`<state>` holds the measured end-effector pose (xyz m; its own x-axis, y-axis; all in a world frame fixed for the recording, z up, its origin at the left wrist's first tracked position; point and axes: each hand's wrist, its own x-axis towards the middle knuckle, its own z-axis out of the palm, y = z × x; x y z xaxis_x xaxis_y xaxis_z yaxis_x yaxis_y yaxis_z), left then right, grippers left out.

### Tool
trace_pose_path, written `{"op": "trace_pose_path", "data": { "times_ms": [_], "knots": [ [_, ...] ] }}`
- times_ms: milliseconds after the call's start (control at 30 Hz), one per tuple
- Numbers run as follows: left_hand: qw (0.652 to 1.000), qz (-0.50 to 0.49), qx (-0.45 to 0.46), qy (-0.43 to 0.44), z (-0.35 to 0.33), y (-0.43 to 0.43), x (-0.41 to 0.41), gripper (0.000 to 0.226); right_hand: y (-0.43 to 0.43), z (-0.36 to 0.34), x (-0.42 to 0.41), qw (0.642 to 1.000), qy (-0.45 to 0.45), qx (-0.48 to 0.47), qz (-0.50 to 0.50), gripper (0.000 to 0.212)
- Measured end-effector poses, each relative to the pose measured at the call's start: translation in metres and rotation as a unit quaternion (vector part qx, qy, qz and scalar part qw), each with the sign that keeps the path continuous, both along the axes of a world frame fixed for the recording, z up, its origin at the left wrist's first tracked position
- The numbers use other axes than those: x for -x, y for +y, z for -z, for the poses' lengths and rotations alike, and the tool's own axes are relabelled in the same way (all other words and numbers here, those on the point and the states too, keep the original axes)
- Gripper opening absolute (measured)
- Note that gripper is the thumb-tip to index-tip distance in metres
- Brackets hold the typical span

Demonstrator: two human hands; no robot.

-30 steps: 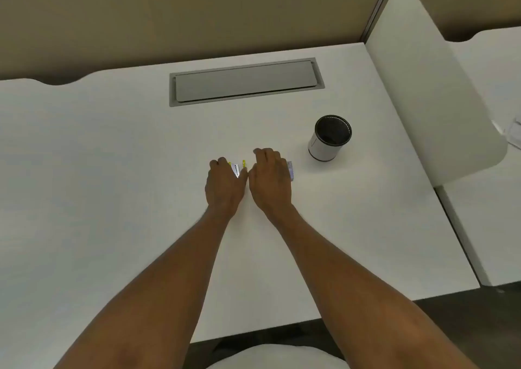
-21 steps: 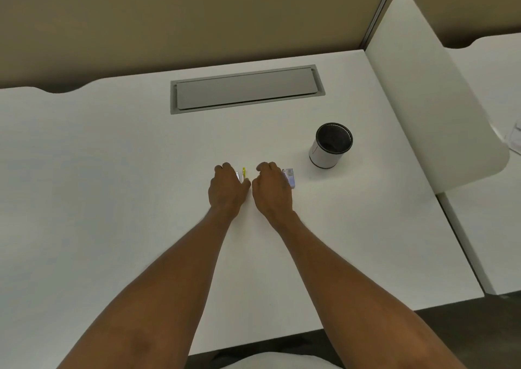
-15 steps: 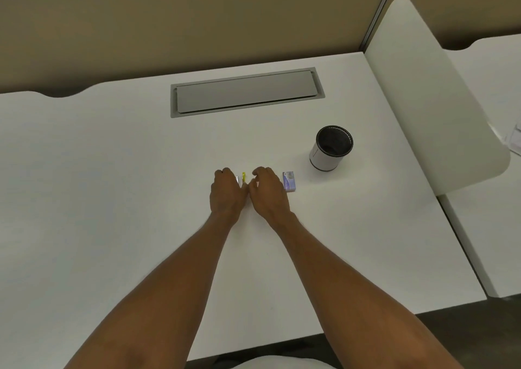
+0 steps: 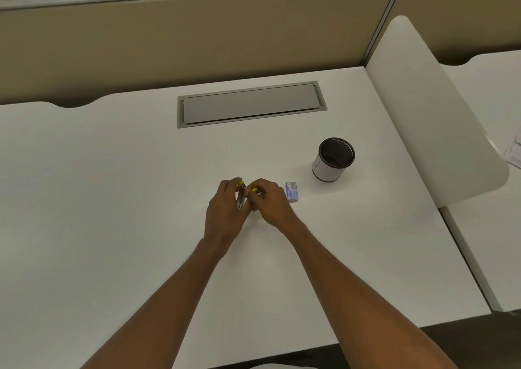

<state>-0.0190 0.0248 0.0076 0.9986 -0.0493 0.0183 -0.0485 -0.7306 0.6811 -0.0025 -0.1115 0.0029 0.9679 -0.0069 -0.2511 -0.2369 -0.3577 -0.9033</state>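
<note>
A: Holding something, are they, those two hands at the centre of the frame?

B: Yes. The left hand (image 4: pixel 225 208) has its fingers curled round a small metal tool (image 4: pixel 241 196), which stands nearly upright in its grasp with a yellow tip at the top. The right hand (image 4: pixel 270 202) is just beside it, knuckles up, fingertips pinching a yellow part where it meets the tool's upper end.

A: And the arms?

B: Both forearms are bare. They rise from the lower edge and converge on the centre, like a narrow wedge. The elbows are cut off by the bottom of the frame.

A: What kind of tool is it?

B: I cannot tell. Most of it is hidden behind the left thumb and palm, and only a silvery strip and the yellow bits show. Whether the wrists rest on the white desk (image 4: pixel 112 185) is also unclear.

A: What lies around them?

B: Just right of the right hand a small blue box (image 4: pixel 291 191) lies flat, its print too small to read. Further to the upper right stands a black-rimmed white cup (image 4: pixel 332 160), upright, its dark inside hard to make out. Above centre a grey hatch (image 4: pixel 251 105) is set into the desk. A white side panel (image 4: pixel 423 115) rises at the right, and a beige partition (image 4: pixel 197 36) runs across the top.
</note>
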Motion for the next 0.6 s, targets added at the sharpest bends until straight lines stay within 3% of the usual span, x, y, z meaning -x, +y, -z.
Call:
{"op": "trace_pose_path", "data": {
  "times_ms": [167,367,500,600],
  "knots": [
    [0.997,0.047,0.045,-0.033,-0.003,0.010,0.011,0.055,-0.002,-0.009,0.011,1.000,-0.002,-0.024,0.008,0.013],
    [0.990,0.057,0.118,-0.057,-0.003,0.013,0.023,0.047,-0.003,-0.024,0.023,0.999,0.000,-0.033,0.018,0.012],
    [0.967,-0.054,0.248,0.017,-0.017,0.004,0.031,0.027,-0.001,-0.033,0.031,0.999,-0.011,-0.029,0.026,0.010],
    [0.943,-0.094,0.306,0.092,-0.022,0.000,0.034,0.029,0.002,-0.041,0.038,0.999,-0.034,-0.004,0.011,0.010]
  ]
}}
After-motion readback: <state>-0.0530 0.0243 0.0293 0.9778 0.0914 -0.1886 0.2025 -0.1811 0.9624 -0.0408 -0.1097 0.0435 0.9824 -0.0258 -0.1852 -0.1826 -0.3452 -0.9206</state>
